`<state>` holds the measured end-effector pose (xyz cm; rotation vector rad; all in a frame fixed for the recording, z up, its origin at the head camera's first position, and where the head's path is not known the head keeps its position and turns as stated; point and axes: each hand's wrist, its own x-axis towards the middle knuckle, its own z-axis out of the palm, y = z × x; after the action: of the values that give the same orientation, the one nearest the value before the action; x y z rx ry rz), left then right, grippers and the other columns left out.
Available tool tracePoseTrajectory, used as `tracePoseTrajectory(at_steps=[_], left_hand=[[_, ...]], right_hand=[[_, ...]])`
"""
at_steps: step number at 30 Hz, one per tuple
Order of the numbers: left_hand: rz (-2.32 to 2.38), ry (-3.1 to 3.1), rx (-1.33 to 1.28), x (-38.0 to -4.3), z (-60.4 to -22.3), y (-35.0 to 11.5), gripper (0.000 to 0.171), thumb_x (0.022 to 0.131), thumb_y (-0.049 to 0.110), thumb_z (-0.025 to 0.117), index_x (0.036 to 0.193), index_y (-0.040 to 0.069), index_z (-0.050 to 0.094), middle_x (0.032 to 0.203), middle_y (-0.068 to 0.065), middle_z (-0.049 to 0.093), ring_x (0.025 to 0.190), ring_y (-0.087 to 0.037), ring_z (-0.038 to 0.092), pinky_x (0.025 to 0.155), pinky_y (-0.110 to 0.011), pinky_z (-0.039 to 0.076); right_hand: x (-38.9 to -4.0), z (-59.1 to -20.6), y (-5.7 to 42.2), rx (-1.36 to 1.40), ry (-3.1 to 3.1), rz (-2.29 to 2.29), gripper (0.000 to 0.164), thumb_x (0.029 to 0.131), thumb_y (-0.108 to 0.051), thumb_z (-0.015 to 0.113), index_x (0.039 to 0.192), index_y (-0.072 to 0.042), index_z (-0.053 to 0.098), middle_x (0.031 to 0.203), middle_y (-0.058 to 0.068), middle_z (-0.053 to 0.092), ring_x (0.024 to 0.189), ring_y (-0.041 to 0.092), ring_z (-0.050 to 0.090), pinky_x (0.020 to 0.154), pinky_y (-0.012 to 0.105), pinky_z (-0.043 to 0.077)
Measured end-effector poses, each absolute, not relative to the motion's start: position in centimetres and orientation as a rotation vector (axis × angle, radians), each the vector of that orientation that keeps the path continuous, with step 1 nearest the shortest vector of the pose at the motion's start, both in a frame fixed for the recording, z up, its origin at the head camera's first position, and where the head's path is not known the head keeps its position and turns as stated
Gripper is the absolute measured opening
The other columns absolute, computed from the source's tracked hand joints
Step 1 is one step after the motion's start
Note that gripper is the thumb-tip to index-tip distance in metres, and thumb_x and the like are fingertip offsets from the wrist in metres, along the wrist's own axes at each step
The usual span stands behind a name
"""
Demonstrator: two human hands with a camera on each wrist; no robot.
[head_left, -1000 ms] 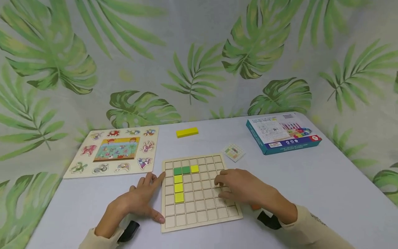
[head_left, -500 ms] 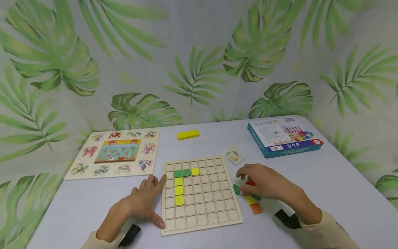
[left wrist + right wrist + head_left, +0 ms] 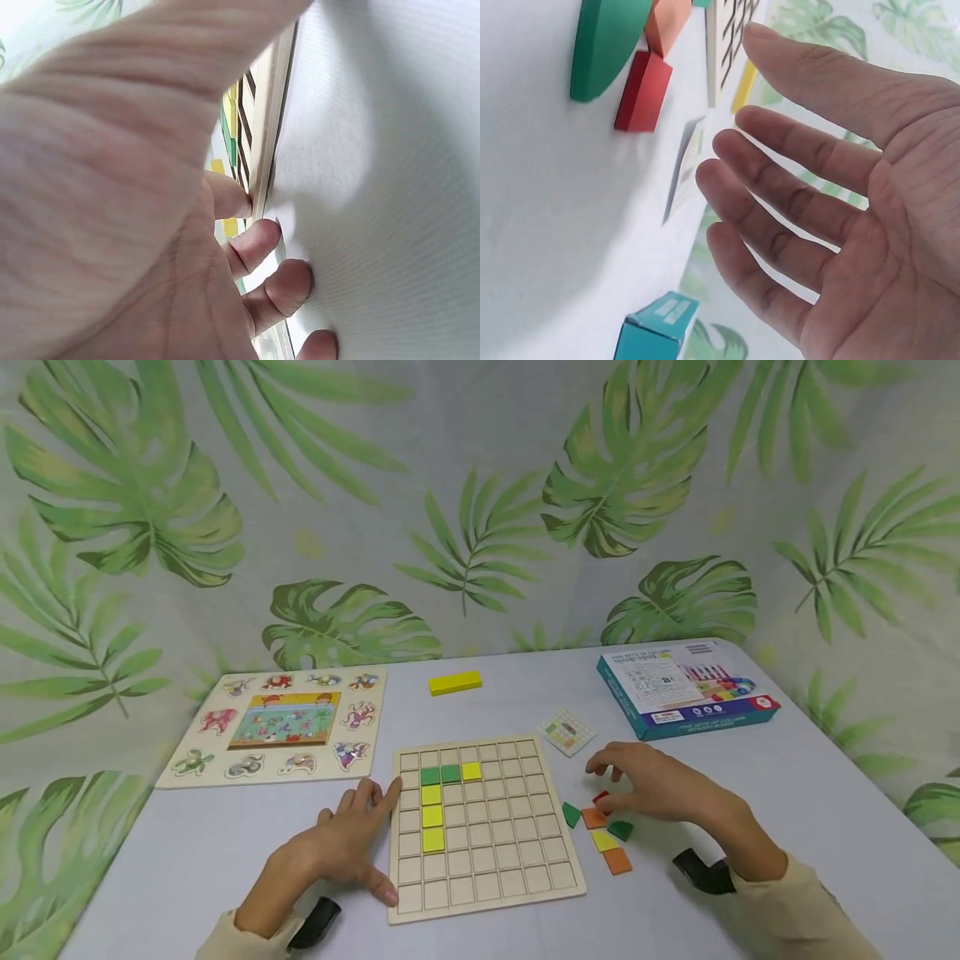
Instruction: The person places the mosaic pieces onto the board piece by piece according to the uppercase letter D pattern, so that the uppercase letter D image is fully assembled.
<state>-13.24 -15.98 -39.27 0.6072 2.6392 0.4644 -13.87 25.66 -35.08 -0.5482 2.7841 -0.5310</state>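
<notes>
A wooden grid board lies in front of me, with green and yellow square tiles set in an L shape at its upper left. My left hand touches the board's left edge, thumb and index finger spread along it. To the right of the board lies a small group of loose pieces: orange tiles, a yellow tile, green rounded pieces and a red piece. Over these pieces hovers my right hand; in the right wrist view its fingers are loosely bent and hold nothing.
A small pattern card lies beyond the board's right corner. Farther back are a yellow block and a teal game box. A sea-animal puzzle board lies at the left. A leaf-print cloth hangs behind the table.
My right hand has moved right, from above the board to above the loose pieces, and has drawn back a little, uncovering more of them. The left hand stays at the board's edge.
</notes>
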Motion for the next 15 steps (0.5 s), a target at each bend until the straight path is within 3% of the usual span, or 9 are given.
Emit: tracePoseTrajectory(at_steps=[10, 15], left_hand=[[0.514, 2.625, 0.604, -13.0, -38.8, -15.7, 0.146, 0.047, 0.055, 0.093, 0.160, 0.005, 0.016, 0.132, -0.014, 0.033, 0.116, -0.031, 0.033, 0.075, -0.043, 0.028], [0.527, 2.627, 0.609, -13.1, -39.2, -15.7, 0.148, 0.045, 0.059, 0.092, 0.160, 0.004, 0.016, 0.131, -0.013, 0.033, 0.115, -0.029, 0.032, 0.074, -0.041, 0.026]], right_hand=[[-14.3, -35.3, 26.8, -0.492, 2.784, -0.526, 0.044, 0.084, -0.028, 0.081, 0.122, -0.014, 0.068, 0.117, 0.003, 0.065, 0.104, 0.022, 0.059, 0.084, 0.040, 0.053], [-14.2, -35.2, 27.0, -0.445, 2.749, -0.554, 0.045, 0.082, -0.028, 0.083, 0.123, -0.014, 0.068, 0.119, 0.004, 0.065, 0.106, 0.024, 0.059, 0.084, 0.041, 0.054]])
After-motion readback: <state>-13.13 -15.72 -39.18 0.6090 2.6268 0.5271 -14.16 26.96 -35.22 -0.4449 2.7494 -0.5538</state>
